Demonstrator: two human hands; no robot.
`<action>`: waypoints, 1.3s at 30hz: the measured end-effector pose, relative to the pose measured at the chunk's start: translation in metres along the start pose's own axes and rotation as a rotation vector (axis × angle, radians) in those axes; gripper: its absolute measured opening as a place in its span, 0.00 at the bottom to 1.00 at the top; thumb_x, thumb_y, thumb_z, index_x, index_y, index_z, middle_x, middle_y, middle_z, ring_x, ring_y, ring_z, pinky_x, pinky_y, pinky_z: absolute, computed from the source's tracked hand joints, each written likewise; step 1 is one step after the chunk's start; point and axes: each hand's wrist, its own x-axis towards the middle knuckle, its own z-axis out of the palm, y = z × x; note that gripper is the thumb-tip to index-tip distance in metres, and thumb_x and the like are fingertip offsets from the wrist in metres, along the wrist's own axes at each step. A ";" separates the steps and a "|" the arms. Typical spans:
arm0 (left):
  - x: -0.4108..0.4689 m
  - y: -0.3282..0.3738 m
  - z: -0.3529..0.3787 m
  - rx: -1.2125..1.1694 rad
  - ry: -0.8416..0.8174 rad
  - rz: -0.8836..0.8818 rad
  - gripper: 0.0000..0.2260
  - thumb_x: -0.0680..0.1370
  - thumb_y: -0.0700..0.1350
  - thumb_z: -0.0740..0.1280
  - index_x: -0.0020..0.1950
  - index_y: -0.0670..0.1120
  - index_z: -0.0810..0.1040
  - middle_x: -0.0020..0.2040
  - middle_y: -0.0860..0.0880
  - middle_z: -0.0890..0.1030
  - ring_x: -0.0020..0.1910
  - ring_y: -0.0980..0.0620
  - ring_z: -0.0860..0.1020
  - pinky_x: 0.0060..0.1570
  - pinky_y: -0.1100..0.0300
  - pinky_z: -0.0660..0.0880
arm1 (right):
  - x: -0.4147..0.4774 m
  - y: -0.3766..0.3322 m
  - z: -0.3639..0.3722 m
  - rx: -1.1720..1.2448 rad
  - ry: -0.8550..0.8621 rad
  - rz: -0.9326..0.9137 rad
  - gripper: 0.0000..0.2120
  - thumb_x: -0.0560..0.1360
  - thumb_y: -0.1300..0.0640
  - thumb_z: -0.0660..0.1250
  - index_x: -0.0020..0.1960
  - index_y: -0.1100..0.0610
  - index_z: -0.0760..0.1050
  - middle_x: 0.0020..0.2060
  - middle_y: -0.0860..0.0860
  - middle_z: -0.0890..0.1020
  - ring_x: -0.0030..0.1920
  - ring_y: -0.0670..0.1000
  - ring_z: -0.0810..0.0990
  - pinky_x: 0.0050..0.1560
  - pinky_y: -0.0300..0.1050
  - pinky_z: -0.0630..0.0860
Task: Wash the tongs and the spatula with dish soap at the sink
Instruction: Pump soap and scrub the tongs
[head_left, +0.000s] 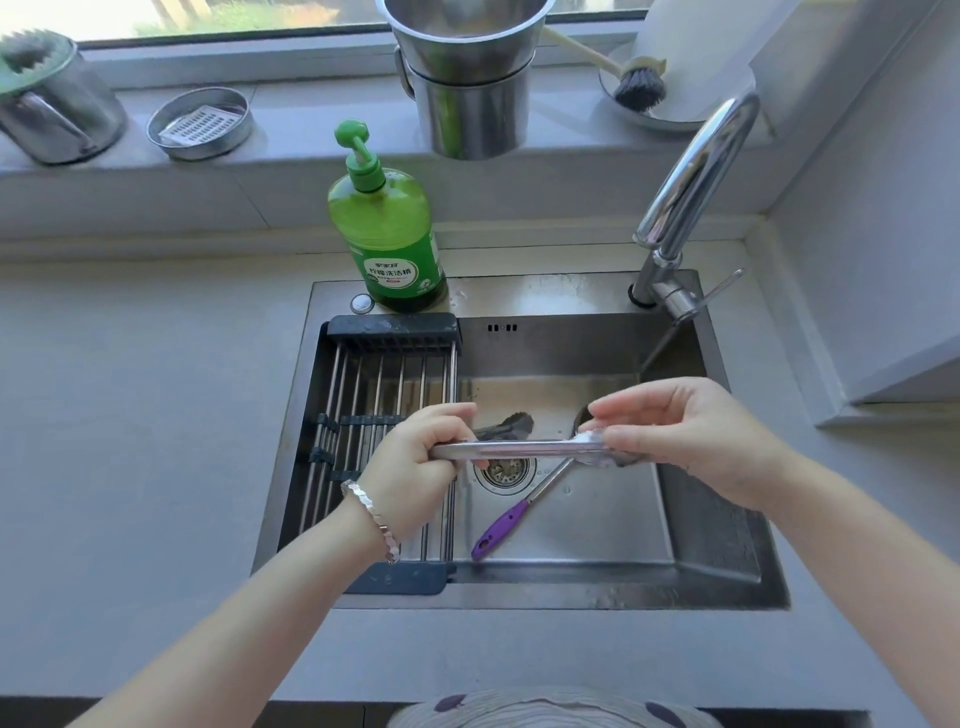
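Head view: steel tongs (519, 449) held level over the sink (597, 525), a hand at each end.
The left hand (415, 467) is wrapped round the hinge end, while the right hand (691, 436) pinches the far, dark-tipped end, where foam shows. Stiff, light and springy, the tongs probably turn slippery under soap, so the wrapped hold at the hinge looks the safer one. Below them the purple-handled spatula (498, 527) lies on the basin floor, its shaft passing beside the drain and its blade end mostly hidden behind the right hand. The green dish soap bottle (387, 234) stands on the back rim.
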 end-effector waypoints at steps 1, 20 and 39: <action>0.000 0.000 0.000 -0.028 0.008 -0.021 0.18 0.73 0.27 0.62 0.34 0.49 0.78 0.57 0.53 0.75 0.56 0.62 0.73 0.57 0.64 0.70 | -0.001 -0.001 0.001 -0.027 -0.021 0.008 0.11 0.68 0.68 0.71 0.49 0.59 0.81 0.42 0.56 0.86 0.42 0.53 0.84 0.46 0.46 0.80; -0.004 0.022 -0.013 -0.091 -0.361 -0.221 0.09 0.74 0.44 0.68 0.34 0.47 0.80 0.22 0.53 0.72 0.18 0.60 0.66 0.22 0.68 0.69 | -0.011 0.016 -0.007 -1.041 0.162 -1.148 0.11 0.76 0.64 0.63 0.42 0.63 0.84 0.44 0.53 0.85 0.49 0.52 0.84 0.53 0.50 0.78; -0.006 0.009 -0.015 0.006 -0.177 -0.184 0.09 0.73 0.45 0.70 0.40 0.38 0.80 0.25 0.49 0.72 0.19 0.58 0.68 0.22 0.67 0.72 | -0.017 0.038 -0.019 -1.114 0.094 -1.050 0.13 0.78 0.55 0.62 0.51 0.62 0.81 0.54 0.53 0.82 0.61 0.53 0.77 0.64 0.52 0.71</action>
